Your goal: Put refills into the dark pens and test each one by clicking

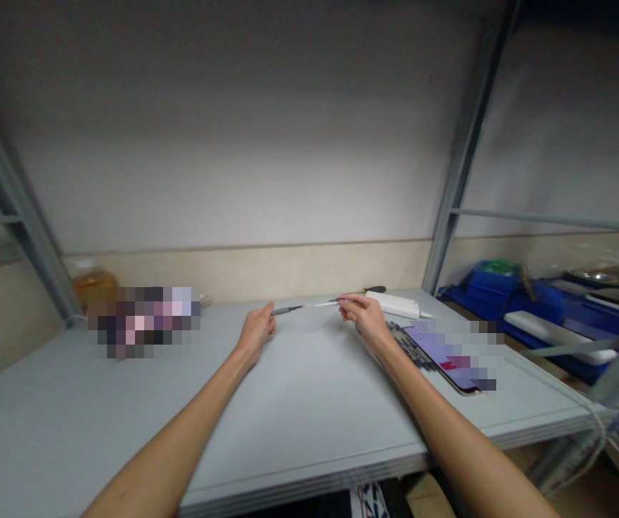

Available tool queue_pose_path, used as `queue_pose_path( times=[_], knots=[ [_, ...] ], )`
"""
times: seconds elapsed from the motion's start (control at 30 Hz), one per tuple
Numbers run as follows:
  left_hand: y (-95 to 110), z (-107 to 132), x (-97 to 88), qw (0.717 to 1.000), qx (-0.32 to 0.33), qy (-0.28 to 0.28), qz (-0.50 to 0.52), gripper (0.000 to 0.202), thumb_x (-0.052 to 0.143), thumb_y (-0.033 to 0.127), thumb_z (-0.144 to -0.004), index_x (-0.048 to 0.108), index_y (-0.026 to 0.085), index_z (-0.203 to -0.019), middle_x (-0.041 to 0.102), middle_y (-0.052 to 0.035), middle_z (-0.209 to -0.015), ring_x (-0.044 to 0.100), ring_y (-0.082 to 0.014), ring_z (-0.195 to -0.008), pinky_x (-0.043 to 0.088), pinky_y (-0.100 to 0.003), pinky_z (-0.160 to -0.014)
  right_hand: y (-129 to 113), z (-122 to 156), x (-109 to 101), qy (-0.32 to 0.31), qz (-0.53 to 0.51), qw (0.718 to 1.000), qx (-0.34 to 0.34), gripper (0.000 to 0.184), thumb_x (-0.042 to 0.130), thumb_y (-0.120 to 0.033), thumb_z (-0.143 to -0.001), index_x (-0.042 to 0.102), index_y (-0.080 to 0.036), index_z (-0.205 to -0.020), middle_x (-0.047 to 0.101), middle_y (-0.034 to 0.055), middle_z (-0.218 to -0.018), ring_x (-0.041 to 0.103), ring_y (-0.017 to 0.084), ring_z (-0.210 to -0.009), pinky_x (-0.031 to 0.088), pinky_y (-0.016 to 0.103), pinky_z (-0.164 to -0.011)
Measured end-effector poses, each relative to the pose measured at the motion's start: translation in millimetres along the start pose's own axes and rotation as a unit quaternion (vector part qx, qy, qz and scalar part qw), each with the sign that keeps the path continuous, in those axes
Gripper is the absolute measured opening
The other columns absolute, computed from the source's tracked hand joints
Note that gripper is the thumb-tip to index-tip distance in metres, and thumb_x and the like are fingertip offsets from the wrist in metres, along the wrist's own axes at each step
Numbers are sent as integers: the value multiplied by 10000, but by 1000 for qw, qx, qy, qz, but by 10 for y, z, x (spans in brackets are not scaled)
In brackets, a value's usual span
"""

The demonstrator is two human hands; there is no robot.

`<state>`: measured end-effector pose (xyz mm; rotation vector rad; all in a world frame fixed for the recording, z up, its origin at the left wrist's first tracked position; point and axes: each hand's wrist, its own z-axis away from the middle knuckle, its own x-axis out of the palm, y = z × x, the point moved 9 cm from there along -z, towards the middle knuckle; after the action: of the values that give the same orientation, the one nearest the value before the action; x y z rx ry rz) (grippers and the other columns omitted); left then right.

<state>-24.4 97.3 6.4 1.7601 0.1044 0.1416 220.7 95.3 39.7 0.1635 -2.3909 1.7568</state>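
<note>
My left hand [257, 332] is closed over the table's middle, pinching a slim grey stick-like piece [287, 310]. Its thin dark end points right and finishes in a small yellowish tip. Facing it, my right hand [361, 314] pinches a slender, pale pointed tool [326, 303], whose point reaches left to just short of that tip. A small gap seems to lie between the two. Several dark slim pieces [414, 349] lie beside my right forearm, along the edge of a phone [443, 352] with a lit screen, partly blurred out.
Behind my right hand are a white power strip [392, 305] and a black-handled screwdriver [375, 289]. A bottle of amber liquid [93, 283] stands at the back left by a pixelated patch. Metal posts [465, 144] frame the grey table [298, 424]. Blue bins [495, 291] sit beyond, right.
</note>
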Motion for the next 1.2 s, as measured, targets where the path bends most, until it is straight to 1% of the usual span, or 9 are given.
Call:
queue_pose_path(
  times=[0.23, 0.43, 0.53, 0.67, 0.77, 0.87, 0.97, 1.07, 1.2],
  knots=[
    [34, 35, 16, 1000, -2, 1, -4, 428, 503, 506, -720, 336, 203, -467, 289, 90, -378, 274, -52, -351, 286, -207, -418, -9, 8, 31, -13, 12, 1000, -10, 254, 715, -300, -541, 659, -131, -723, 598, 18, -554, 536, 129, -534, 424, 250, -506],
    [66, 126, 208, 997, 14, -60, -50, 503, 458, 583, -744, 361, 193, -441, 342, 55, -378, 314, -65, -366, 252, -211, -413, 1, 107, 222, -89, 54, 994, -8, 327, 732, -355, -551, 686, -133, -788, 659, 56, -649, 584, 151, -606, 460, 272, -575],
    [94, 134, 251, 995, 41, -72, -61, 500, 457, 594, -742, 413, 182, -462, 394, 38, -401, 351, -74, -384, 277, -214, -426, 3, 126, 250, -102, 62, 993, -11, 354, 735, -379, -552, 683, -128, -797, 657, 46, -631, 579, 141, -586, 455, 271, -587],
    [125, 109, 247, 994, 71, -73, -50, 412, 557, 553, -687, 506, 158, -581, 499, 24, -507, 426, -76, -434, 333, -207, -460, 29, 114, 244, -105, 120, 987, -14, 339, 670, -459, -627, 653, -122, -664, 595, 10, -508, 504, 104, -465, 395, 233, -499],
    [113, 105, 254, 995, 57, -80, -5, 369, 630, 508, -631, 533, 154, -664, 559, 12, -590, 479, -78, -494, 381, -205, -512, 84, 111, 252, -118, 213, 970, -6, 474, 518, -542, -739, 591, -140, -499, 501, -10, -384, 410, 83, -361, 323, 221, -423],
    [98, 110, 247, 996, 30, -72, 45, 365, 681, 471, -569, 528, 155, -672, 566, 19, -609, 485, -72, -508, 394, -202, -528, 108, 115, 257, -128, 281, 951, -1, 586, 401, -576, -796, 557, -150, -424, 438, -9, -318, 382, 87, -327, 320, 226, -414],
    [115, 111, 221, 996, 21, -57, 67, 356, 693, 447, -548, 526, 152, -658, 546, 35, -584, 473, -63, -501, 384, -195, -523, 39, 111, 255, -122, 248, 961, -24, 444, 504, -543, -749, 654, -135, -658, 521, -8, -423, 443, 99, -387, 339, 215, -406],
    [121, 109, 187, 996, 13, -44, 79, 344, 696, 431, -546, 524, 152, -649, 535, 41, -565, 469, -61, -498, 378, -193, -519, -13, 105, 269, -132, 176, 974, -46, 395, 646, -437, -650, 636, -150, -921, 596, -1, -586, 503, 110, -480, 383, 210, -424],
    [108, 115, 187, 994, 4, -52, 92, 332, 718, 396, -537, 525, 147, -641, 541, 38, -548, 470, -60, -491, 373, -189, -508, 2, 103, 285, -146, 189, 969, -59, 293, 618, -413, -680, 639, -136, -776, 560, -10, -529, 467, 97, -447, 386, 221, -452]
  ],
)
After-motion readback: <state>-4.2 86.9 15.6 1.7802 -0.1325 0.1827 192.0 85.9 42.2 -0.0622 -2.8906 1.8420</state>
